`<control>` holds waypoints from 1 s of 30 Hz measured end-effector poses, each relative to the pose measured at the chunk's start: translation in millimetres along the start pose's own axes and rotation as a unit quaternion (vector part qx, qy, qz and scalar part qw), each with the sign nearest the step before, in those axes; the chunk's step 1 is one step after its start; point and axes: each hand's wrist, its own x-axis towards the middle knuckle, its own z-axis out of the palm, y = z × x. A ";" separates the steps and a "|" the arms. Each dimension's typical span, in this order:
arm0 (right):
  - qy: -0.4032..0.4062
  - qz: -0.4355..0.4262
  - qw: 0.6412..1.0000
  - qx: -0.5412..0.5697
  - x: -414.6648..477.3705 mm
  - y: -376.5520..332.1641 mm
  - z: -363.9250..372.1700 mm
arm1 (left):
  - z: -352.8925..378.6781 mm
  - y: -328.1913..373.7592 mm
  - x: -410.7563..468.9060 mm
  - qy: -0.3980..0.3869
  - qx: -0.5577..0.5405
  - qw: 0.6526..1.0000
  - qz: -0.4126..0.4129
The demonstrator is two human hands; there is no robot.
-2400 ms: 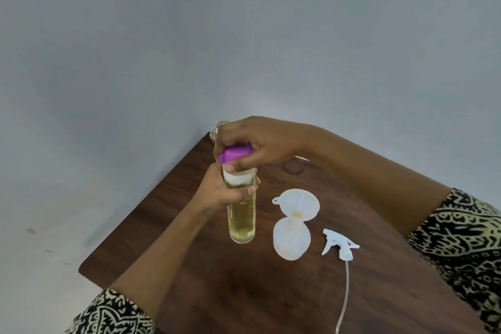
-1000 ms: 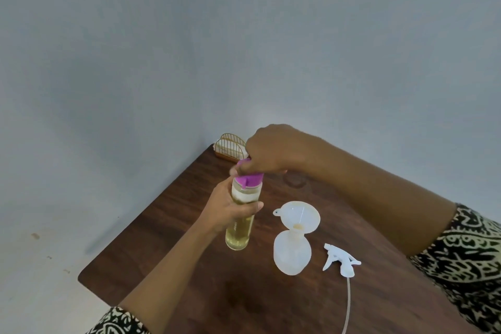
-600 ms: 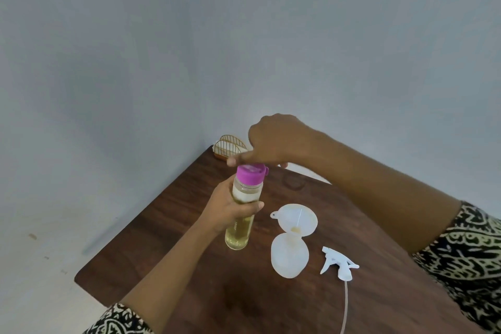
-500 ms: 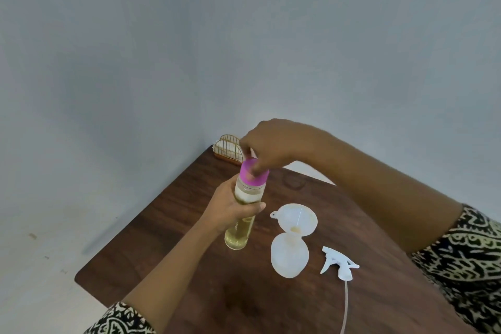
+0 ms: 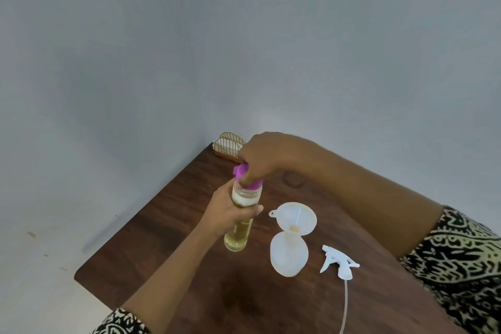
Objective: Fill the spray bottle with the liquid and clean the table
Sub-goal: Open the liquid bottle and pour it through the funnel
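Observation:
My left hand (image 5: 227,215) grips a clear bottle of yellow liquid (image 5: 240,230) that stands upright on the brown table (image 5: 168,238). My right hand (image 5: 267,156) comes from above and grips the bottle's purple cap (image 5: 248,177), hiding most of it. To the right stands the white translucent spray bottle (image 5: 289,255) with a white funnel (image 5: 294,218) set in its neck. The white spray trigger head (image 5: 340,266) with its long tube lies on the table further right.
A small gold wire holder (image 5: 226,145) stands at the table's far corner against the grey wall. The table's left edge runs diagonally beside the bottle, with pale floor beyond it. My patterned sleeves show at the bottom and right.
My right hand lifted off the purple cap for a moment, then came back down and closed round it. The liquid bottle stayed upright in my left hand.

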 end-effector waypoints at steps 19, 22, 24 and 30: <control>0.362 0.116 0.684 0.623 64.1 -26.9 77.8 | -58.4 -34.3 -19.8 0.097 -0.021 0.993 -0.063; 0.314 0.169 0.694 0.625 107.7 -46.6 132.4 | -78.9 -43.9 -23.4 0.117 -0.014 0.991 -0.068; 0.239 0.217 0.738 0.592 127.5 -58.1 179.7 | -91.1 -48.8 -26.7 0.121 -0.006 0.990 -0.076; 0.093 0.287 0.839 0.453 134.1 -76.4 284.3 | -112.3 -61.8 -37.4 0.114 0.014 0.988 -0.104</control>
